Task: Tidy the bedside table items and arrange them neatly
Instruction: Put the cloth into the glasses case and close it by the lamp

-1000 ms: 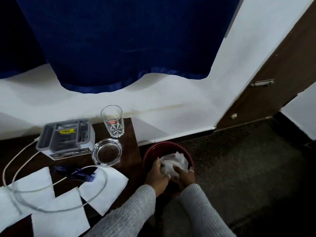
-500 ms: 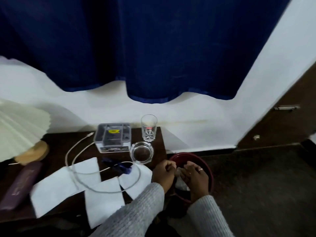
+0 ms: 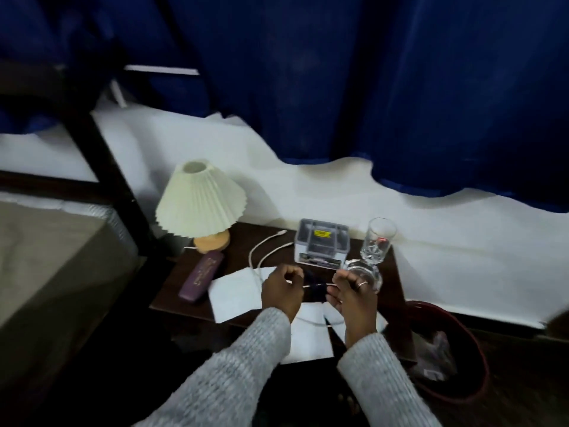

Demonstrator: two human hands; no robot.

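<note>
Both my hands are over the front of the dark bedside table (image 3: 237, 246). My left hand (image 3: 281, 288) and my right hand (image 3: 354, 298) each pinch the thin white cable (image 3: 266, 251), a short stretch running between them. The rest of the cable loops back across the table. A dark blue item (image 3: 312, 291) lies between my hands, partly hidden. White paper napkins (image 3: 234, 292) lie spread under my hands and wrists. A clear glass ashtray (image 3: 365, 271) sits just behind my right hand.
A pleated cream lamp (image 3: 198, 208) stands at the table's back left, with a purple case (image 3: 201, 277) in front of it. A grey box (image 3: 321, 241) and a drinking glass (image 3: 378, 240) stand at the back right. A red bin (image 3: 480, 359) sits on the floor to the right, the bed to the left.
My hands have come out of the red bin and moved left over the table, where they now pinch the white cable. The view has swung left and shows the lamp and bed.
</note>
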